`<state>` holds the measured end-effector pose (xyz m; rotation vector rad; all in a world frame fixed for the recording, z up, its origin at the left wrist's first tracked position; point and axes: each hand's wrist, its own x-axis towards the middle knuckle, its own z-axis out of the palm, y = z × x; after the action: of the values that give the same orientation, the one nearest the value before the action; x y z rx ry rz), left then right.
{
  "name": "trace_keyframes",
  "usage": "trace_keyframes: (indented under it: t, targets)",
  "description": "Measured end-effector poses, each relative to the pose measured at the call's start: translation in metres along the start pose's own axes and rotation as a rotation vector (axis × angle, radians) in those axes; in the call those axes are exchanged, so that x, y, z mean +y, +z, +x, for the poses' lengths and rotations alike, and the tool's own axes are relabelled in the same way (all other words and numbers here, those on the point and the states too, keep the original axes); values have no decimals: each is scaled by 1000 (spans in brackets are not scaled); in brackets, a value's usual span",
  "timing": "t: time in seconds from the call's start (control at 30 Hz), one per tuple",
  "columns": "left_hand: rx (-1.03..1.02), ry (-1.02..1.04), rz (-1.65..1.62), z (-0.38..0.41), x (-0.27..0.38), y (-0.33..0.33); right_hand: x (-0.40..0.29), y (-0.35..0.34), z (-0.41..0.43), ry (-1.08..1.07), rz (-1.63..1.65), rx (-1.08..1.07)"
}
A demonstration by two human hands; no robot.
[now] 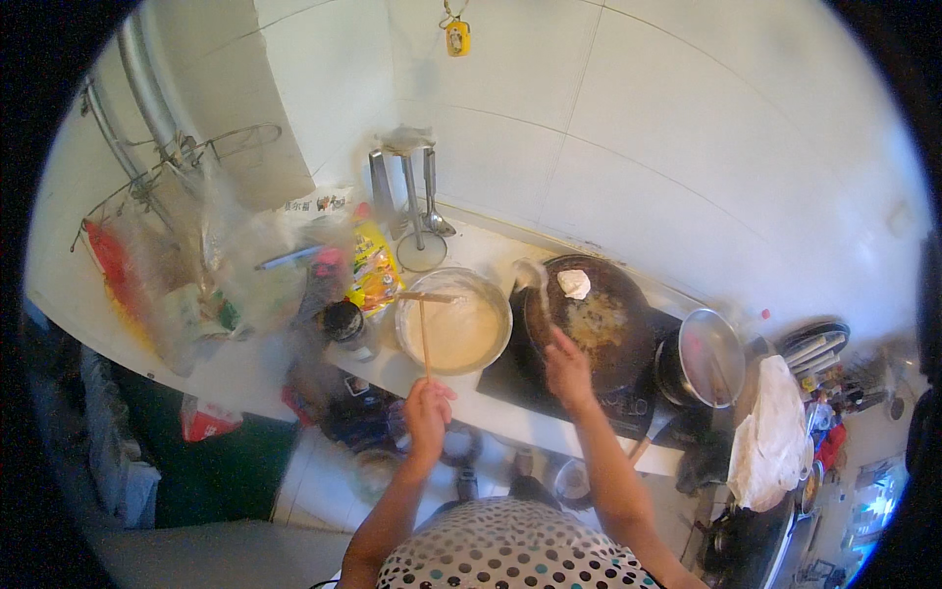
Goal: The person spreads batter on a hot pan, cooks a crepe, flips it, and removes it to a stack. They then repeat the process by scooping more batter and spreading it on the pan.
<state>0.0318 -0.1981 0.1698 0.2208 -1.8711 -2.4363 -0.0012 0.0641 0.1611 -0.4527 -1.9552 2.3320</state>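
My left hand [427, 416] grips the thin handle of a wooden T-shaped batter spreader [425, 335]. The spreader's crossbar is over a metal bowl [506, 335] of pale, creamy batter [452, 335]. In my right hand [569, 372] is a metal ladle [544, 294], its round end above the left rim of a dark, round griddle pan [622, 361]. A white lump of batter or dough [574, 284] sits near the pan's far side. Brownish residue marks the middle of the pan. The pan rests on a black induction cooktop [508, 375].
Right of the pan stands a steel pot [710, 357], with a wooden-handled spatula [651, 434] before it. Thin pale flatbreads [769, 442] are piled farther right. A dark-lidded jar [346, 327], a yellow packet [374, 261] and a utensil stand [412, 199] flank the bowl.
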Motion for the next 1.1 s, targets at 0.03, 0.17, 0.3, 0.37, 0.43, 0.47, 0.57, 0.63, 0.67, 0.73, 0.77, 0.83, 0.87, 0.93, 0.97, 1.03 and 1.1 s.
trace_keyframes:
  t: [0.03,0.17,0.3,0.37,0.43,0.47,0.57,0.63,0.67,0.73,0.77,0.83,0.87,0.93,0.97,1.03,1.1]
  targets:
    - [-2,13,-1,0,3,1,18,16,0,-135,-188,-19]
    - [-7,-90,-101,1,13,12,70,63,1,-261,-521,-75]
    - [-43,-182,-90,3,15,20,76,82,-14,-487,-938,-125]
    - [-91,-204,-82,6,19,29,56,83,-23,-524,-978,-121]
    - [-160,-182,-105,7,27,46,19,78,-38,-456,-914,-100]
    - [-184,-171,-105,8,22,53,4,75,-47,-523,-931,-104]
    - [-275,-175,-108,18,4,77,-28,61,-56,-759,-964,-112]
    - [-346,-239,-111,25,-8,95,-39,41,-53,-951,-960,-125]
    - [-395,-324,-140,30,-14,106,-38,30,-45,-1039,-943,-83]
    - [-432,-261,-84,36,-19,134,-47,7,-36,-1033,-1070,21]
    - [-448,-228,-56,40,-20,149,-52,-2,-30,-1028,-1131,70]
    - [-548,-303,-45,49,-17,178,-73,-18,-20,-1063,-1130,154]
    - [-584,-303,-13,56,-19,190,-80,-26,-10,-1094,-1142,165]
    - [-646,-277,97,65,-24,210,-83,-47,6,-990,-1242,170]
    - [-603,-281,95,62,-26,216,-73,-62,21,-998,-1246,184]
    - [-536,-299,85,46,0,234,-60,-97,52,-1001,-1271,224]
    - [-551,-328,105,42,-4,222,-65,-109,67,-961,-1254,260]
